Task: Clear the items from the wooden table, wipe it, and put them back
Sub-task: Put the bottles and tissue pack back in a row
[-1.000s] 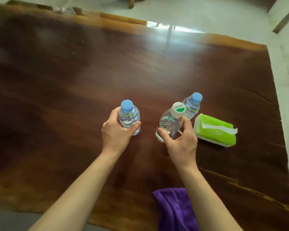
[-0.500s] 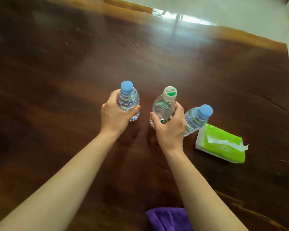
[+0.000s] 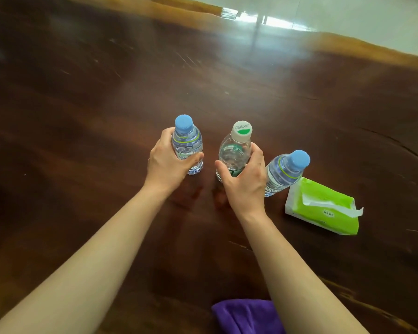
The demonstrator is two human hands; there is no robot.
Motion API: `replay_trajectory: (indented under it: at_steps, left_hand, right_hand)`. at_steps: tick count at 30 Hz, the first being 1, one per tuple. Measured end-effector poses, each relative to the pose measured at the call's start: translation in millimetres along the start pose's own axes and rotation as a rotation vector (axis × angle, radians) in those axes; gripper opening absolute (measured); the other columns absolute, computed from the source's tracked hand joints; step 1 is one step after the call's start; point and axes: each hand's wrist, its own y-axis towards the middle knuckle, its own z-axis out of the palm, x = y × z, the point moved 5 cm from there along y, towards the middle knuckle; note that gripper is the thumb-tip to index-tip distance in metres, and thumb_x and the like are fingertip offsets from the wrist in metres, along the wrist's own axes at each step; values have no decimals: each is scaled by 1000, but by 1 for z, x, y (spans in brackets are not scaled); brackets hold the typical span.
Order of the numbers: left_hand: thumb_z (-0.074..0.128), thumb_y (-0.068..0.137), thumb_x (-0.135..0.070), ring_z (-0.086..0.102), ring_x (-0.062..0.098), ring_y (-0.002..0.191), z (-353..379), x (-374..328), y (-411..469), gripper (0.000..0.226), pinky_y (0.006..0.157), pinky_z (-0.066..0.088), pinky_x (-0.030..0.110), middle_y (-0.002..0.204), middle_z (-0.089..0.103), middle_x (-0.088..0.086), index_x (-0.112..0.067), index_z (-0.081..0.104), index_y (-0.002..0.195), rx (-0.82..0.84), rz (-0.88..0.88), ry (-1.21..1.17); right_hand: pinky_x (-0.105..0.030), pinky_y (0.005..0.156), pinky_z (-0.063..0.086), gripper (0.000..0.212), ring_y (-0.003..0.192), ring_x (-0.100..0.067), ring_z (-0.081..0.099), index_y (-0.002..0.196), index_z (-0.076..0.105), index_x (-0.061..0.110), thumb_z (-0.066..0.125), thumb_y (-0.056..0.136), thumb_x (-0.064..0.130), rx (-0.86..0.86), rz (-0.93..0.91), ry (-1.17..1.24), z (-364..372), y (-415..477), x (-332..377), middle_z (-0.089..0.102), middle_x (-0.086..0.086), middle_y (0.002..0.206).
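Note:
On the dark wooden table my left hand grips a clear water bottle with a blue cap, standing upright on the wood. My right hand is wrapped around a clear bottle with a white and green cap, also upright on the table. Just right of that hand stands a second blue-capped bottle, untouched. A green tissue pack lies to its right with a white sheet poking out. A purple cloth lies at the near edge between my forearms.
The table's far edge runs across the top right, with a pale tiled floor beyond it. A long crack in the wood runs along the right side.
The view has tilted down and closer. Both hands slid their bottles a little farther onto the table and set them upright; the white-capped bottle went from tilted to standing beside the third bottle.

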Motion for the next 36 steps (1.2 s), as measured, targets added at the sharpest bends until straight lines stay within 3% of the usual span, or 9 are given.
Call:
replay_trajectory:
  at_steps: [3,6,9,13,19,27,36]
  left_hand:
    - [87,71,-29,60,18,118,-1,8,-7,73,101,48,41,126,65,-1,-19,51,133,59,-18,17]
    - [87,72,-36,54,18,126,-9,18,-21,81,105,44,37,136,59,2,-20,46,140,119,-58,88]
    - [83,75,-40,53,20,129,-25,25,-39,80,107,43,38,141,54,5,-17,45,143,143,-89,123]
    - [76,82,-43,55,20,127,-51,25,-67,69,107,42,41,142,54,5,-17,49,140,184,-55,182]
    - [70,88,-42,58,22,122,-88,-4,-113,51,100,47,41,132,60,2,-19,58,132,207,164,276]
    - [68,90,-41,62,22,117,-103,-49,-179,48,93,50,42,129,64,0,-20,58,132,277,465,312]
    - [69,90,-38,62,22,117,-63,-57,-241,46,96,51,41,130,63,-1,-20,59,131,438,542,311]
  right_hand:
    - [-40,110,41,82,130,-28,50,144,40,5,82,80,33,39,20,-21,1,-2,-4,54,-13,138]
    - [-33,116,32,95,142,-27,39,154,26,6,80,82,36,111,69,-69,-2,-13,-7,44,-14,151]
    - [-37,119,31,98,147,-25,33,157,18,7,76,85,39,172,85,-131,-10,-30,-5,36,-13,157]
    - [-32,118,28,81,145,-25,36,151,32,5,72,89,36,190,48,-258,-32,-56,4,41,-12,154]
    - [-37,108,40,47,123,-29,54,129,59,9,69,89,31,160,-145,-413,-79,-111,40,61,-9,128]
    - [-35,107,46,42,121,-24,57,127,63,10,70,89,28,44,-234,-534,-151,-192,60,64,-8,127]
    - [-33,105,49,43,122,-21,57,131,61,14,68,91,29,-7,-81,-593,-209,-255,24,62,-5,132]
